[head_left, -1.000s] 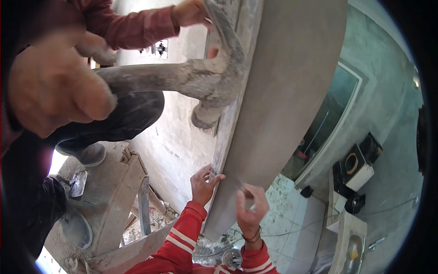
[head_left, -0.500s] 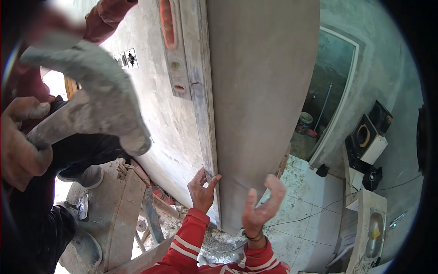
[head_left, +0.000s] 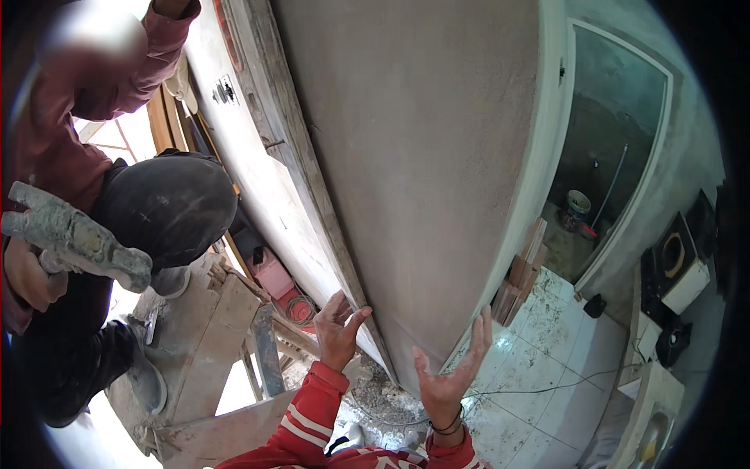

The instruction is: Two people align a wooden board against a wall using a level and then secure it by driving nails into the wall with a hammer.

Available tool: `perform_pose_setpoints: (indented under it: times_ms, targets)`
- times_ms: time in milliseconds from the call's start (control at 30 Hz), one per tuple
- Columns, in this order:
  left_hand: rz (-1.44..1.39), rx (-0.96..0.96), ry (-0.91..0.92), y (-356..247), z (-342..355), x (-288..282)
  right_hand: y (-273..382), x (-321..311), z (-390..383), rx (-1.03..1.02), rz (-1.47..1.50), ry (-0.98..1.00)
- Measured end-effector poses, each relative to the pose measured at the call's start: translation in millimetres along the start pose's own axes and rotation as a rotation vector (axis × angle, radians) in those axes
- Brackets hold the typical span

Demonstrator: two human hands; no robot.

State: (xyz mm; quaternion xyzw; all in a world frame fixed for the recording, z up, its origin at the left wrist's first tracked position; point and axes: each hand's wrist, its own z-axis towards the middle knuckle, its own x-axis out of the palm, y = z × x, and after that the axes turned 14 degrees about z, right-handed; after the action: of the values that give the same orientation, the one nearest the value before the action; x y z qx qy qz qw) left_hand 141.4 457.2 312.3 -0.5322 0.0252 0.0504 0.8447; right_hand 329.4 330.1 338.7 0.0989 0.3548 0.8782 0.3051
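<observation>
My left hand [head_left: 340,332] is raised with thumb and fingers apart, its thumb tip overlapping the lower part of a long wooden board [head_left: 312,180] along the wall's edge. Whether it presses on the board I cannot tell. My right hand [head_left: 451,371], a dark band at its wrist, is open with fingers stretched upward, in front of the foot of the plastered wall face [head_left: 414,156]. Nothing is in it. At the left, a co-worker's hand [head_left: 31,281] holds a cement-crusted hammer [head_left: 78,234].
The co-worker stands on a rough wooden platform [head_left: 191,356]. Bricks [head_left: 519,277] are stacked by the wall, beside debris-strewn floor tiles [head_left: 539,336] crossed by a cable. A doorway shows a bucket [head_left: 576,205]. A sink counter [head_left: 652,422] stands at the lower right.
My view has shifted and tilted. My right hand's fingers have straightened upward; my left hand stays by the board. The co-worker's hammer has moved away, lower and left. The spirit level has mostly left view.
</observation>
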Motion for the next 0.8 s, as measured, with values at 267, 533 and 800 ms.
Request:
perform_pose_setpoints:
  times_ms: [267, 533, 800]
  targets:
    - [0.14, -0.068, -0.032, -11.0, -5.4, 2.1, -4.7, -3.0, 2.5, 0.012, -0.038, 0.115]
    - [0.159, -0.063, -0.08, -15.4, -7.6, 7.7, -0.3, 9.1, -3.6, 0.021, -0.078, 0.12]
    - [0.031, -0.066, 0.006, -8.1, 5.1, -5.8, 25.8, -5.8, -5.8, -0.12, -0.184, -0.082]
